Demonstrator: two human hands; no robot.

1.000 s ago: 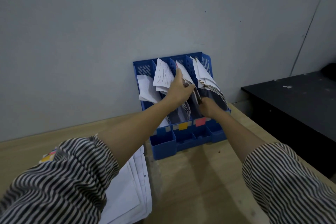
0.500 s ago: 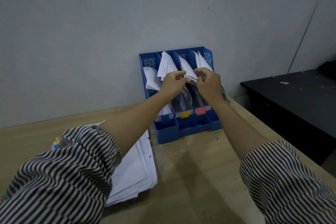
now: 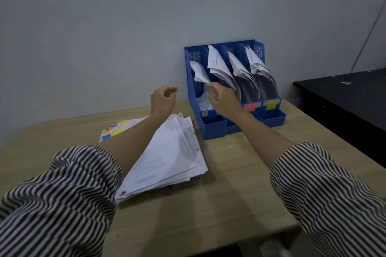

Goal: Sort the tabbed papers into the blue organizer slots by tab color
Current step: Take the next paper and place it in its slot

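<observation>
Both hands, left (image 3: 163, 99) and right (image 3: 223, 98), hover loosely curled and empty before the upright blue organizer (image 3: 214, 129), its slotted papers (image 3: 219, 67) leaning toward the wall.

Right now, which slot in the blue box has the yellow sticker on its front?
The far-right slot of the blue organizer: its front carries the yellow sticker. The neighbouring slot's sticker is pink-red.

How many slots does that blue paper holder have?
4. The blue organizer has four side by side: far left, second, third, and far right. All hold papers.
</observation>
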